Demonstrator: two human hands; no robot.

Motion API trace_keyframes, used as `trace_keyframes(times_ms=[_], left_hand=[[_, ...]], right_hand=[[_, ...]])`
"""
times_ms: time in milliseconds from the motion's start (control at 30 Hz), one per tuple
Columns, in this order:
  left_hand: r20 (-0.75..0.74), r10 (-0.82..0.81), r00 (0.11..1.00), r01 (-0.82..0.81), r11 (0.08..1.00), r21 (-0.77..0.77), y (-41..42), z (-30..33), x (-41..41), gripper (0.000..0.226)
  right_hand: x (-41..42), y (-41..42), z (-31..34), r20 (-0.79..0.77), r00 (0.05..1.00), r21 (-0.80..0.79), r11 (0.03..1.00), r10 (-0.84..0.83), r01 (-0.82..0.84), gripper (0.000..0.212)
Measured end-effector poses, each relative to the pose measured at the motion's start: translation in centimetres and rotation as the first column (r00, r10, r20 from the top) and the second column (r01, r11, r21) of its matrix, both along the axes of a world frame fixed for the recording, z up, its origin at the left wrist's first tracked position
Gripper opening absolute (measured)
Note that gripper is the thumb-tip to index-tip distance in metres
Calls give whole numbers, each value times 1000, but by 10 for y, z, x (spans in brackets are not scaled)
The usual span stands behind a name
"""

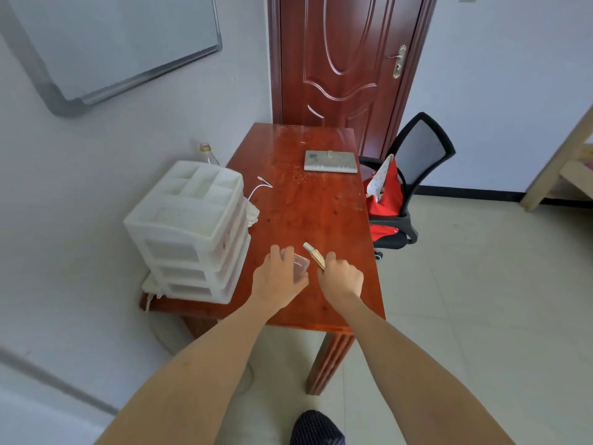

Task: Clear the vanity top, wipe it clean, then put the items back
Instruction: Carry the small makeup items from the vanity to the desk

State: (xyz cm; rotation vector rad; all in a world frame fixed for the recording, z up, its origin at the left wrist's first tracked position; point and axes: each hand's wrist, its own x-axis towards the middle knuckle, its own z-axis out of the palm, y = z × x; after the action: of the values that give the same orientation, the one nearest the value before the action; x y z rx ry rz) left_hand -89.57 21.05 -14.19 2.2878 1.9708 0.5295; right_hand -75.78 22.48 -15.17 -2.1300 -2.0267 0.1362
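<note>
View from the head camera, read left to right. At nine o'clock on the red-brown vanity top [321, 203] stands a white drawer organiser [189, 226], its top compartments apparently bare; a white cable [256, 191] lies just beside it, and a bottle [208, 154] shows behind it at ten o'clock. At six o'clock, near the front edge, the left hand [277, 279] has its fingers curled over a small clear pinkish bottle [300, 266], gripping it; whether the bottle rests on the wood or is held just off it cannot be told. Just beside it, at five o'clock, the right hand [341, 279] is closed in a fist round the lower end of a slim gold tube [313, 254], whose pale cap points away toward twelve o'clock. At one o'clock, well apart from the hands, lies a flat grey box [330, 161].

Progress, as a judgement: clearing appears well along, these two small cosmetics being among the last loose pieces, with the organiser, cable and grey box yet to go. Wiping is not yet done: the surface is glossy but speckled with pale crumbs and dull smears, thickest near the grey box. No cloth is in view. Putting back remains entirely.
</note>
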Motion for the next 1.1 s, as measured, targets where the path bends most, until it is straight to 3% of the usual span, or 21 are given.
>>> trace_keyframes(times_ms=[333,533,733,867,1100], left_hand=[[-20,166,986,-165,942,-293,101,-59,-19,61],[-75,149,986,-166,921,-353,135,-82,-24,59],[-103,73,992,-105,932,-348,151,-100,-21,58],[-74,4,997,-29,942,-334,157,-110,-19,60],[30,-15,999,24,947,-320,158,-122,-26,64]], right_hand=[[-32,107,-67,-13,998,-243,968,61,-62,23],[-42,131,-95,-43,998,-297,955,-35,20,24],[-49,139,-111,-49,990,-175,977,-133,122,29],[-52,143,-119,-51,993,-124,987,-105,98,46],[-36,135,-120,-23,1000,-67,998,-21,19,44]])
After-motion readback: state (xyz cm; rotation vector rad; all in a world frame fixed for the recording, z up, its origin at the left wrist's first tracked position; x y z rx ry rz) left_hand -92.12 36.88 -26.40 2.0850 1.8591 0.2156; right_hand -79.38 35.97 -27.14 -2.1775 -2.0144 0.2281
